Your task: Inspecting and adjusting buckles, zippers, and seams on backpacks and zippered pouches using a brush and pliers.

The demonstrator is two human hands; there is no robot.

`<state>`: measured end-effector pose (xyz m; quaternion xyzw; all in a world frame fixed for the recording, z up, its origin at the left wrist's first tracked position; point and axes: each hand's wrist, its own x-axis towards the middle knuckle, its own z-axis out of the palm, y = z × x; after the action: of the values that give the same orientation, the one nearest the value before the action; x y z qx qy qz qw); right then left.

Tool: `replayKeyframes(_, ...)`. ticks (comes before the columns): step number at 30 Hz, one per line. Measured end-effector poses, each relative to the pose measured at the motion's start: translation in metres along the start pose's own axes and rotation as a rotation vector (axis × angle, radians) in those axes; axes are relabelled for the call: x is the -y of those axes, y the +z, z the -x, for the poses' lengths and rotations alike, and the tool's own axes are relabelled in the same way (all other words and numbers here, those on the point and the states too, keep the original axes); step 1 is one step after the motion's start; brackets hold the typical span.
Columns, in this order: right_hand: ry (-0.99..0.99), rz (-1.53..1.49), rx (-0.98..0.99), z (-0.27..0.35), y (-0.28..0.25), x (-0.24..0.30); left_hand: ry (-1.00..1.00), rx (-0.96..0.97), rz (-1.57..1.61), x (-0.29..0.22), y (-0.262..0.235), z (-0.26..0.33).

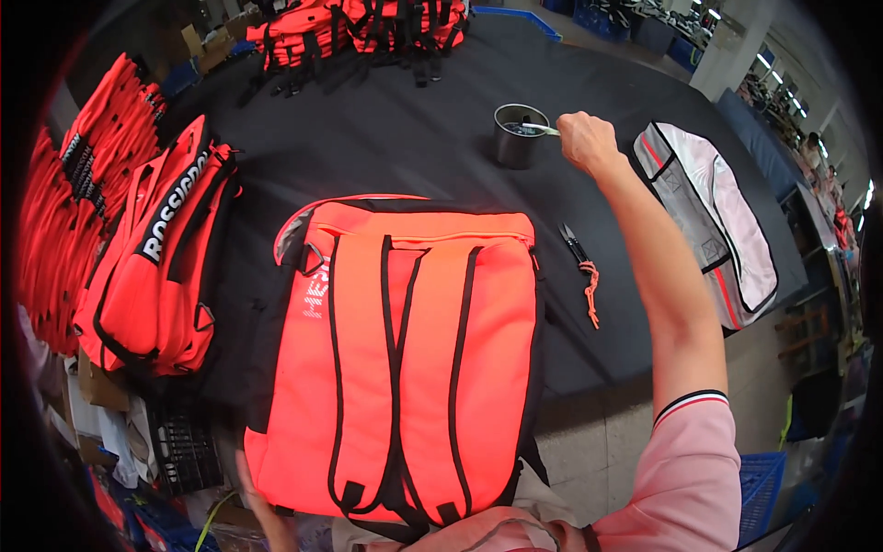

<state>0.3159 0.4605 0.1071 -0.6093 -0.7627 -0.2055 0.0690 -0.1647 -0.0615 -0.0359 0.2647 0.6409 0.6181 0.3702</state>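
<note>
A bright orange-red backpack [368, 368] with black edging lies in front of me, its two shoulder straps facing up. At its lower left corner my left hand [262, 501] holds the bag's side, with some fingers hidden by the bag. My right hand [589, 143] is stretched forward, closed on a thin pale stick-like tool [541, 128]. The tool's dark end reaches into a grey metal cup [513, 149] standing on the dark table. Whether that end is a brush I cannot make out.
Small thread snips [574, 243] with an orange cord lie right of the backpack. A grey-and-white bag panel [708, 212] rests at the table's right edge. Another red backpack [152, 267] stands left, beside stacked red pieces [55, 248]. More red bags [359, 32] sit at the far edge.
</note>
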Motion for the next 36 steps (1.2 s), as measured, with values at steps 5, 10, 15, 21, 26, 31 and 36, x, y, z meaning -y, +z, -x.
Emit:
replayKeyframes(5,0.034,-0.102,0.031,0.019,0.015,0.013,-0.449,0.026,1.114,-0.013,0.063,0.058)
replayKeyframes(10,0.149,-0.277,-0.115,0.045,0.015,0.016,-0.446,0.150,0.913,0.007,0.065,0.074)
replayKeyframes(15,0.145,-0.272,-0.014,0.060,0.017,0.023,-0.253,0.244,0.275,0.059,0.059,0.094)
replayKeyframes(21,0.311,-0.635,-0.088,0.084,-0.019,0.041,-0.119,-0.117,0.327,0.000,0.109,0.050)
replayKeyframes(26,0.318,-1.074,-0.093,0.125,-0.059,0.045,-0.173,0.090,0.228,-0.071,0.027,-0.019)
replayKeyframes(31,0.290,-1.379,0.038,0.185,-0.103,0.072,0.018,0.193,-0.293,0.005,-0.178,-0.071)
replayKeyframes(36,0.285,-1.490,0.192,0.241,-0.100,0.091,0.173,0.032,-2.053,-0.151,0.007,-0.029)
